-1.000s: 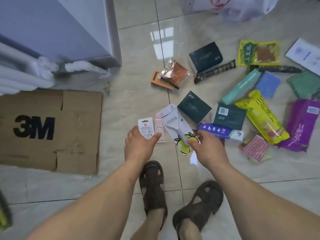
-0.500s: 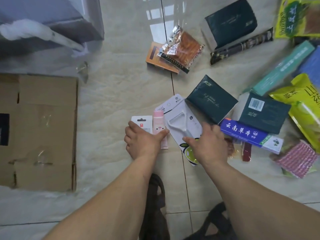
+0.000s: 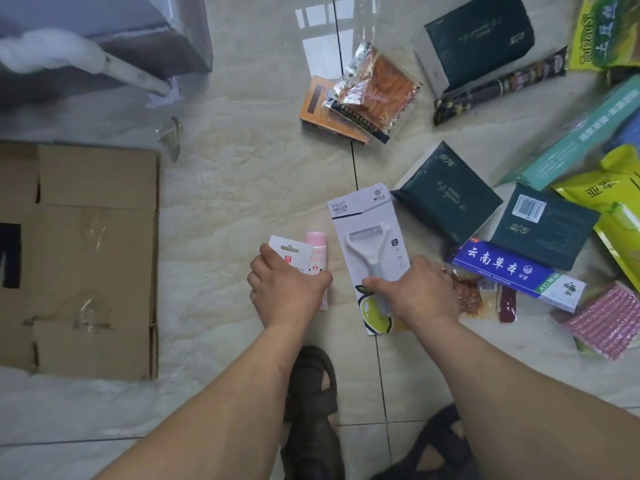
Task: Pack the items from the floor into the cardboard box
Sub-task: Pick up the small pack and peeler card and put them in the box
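Note:
My left hand (image 3: pixel 289 292) grips a small white blister card (image 3: pixel 290 254) together with a pink tube (image 3: pixel 317 252) near the floor's centre. My right hand (image 3: pixel 420 292) pinches the lower part of a white fruit peeler card (image 3: pixel 367 233). The cardboard box (image 3: pixel 93 258) lies with its flaps shut at the left, apart from both hands. Right of my right hand lie a blue toothpaste box (image 3: pixel 512 271) and dark green tissue packs (image 3: pixel 446 195), (image 3: pixel 543 226).
More items spread over the tiles to the right and back: an orange snack bag (image 3: pixel 377 90), a dark green pack (image 3: pixel 479 36), a long dark stick pack (image 3: pixel 498 88), a teal box (image 3: pixel 571 136), yellow bags (image 3: pixel 609 195), a pink sponge (image 3: pixel 609 322). Grey furniture (image 3: pixel 104 32) stands at back left. My sandalled feet (image 3: pixel 313 393) are below.
The view has dropped closer to the floor. Both hands keep their hold on the same items; the peeler card now shows more fully beside my right hand.

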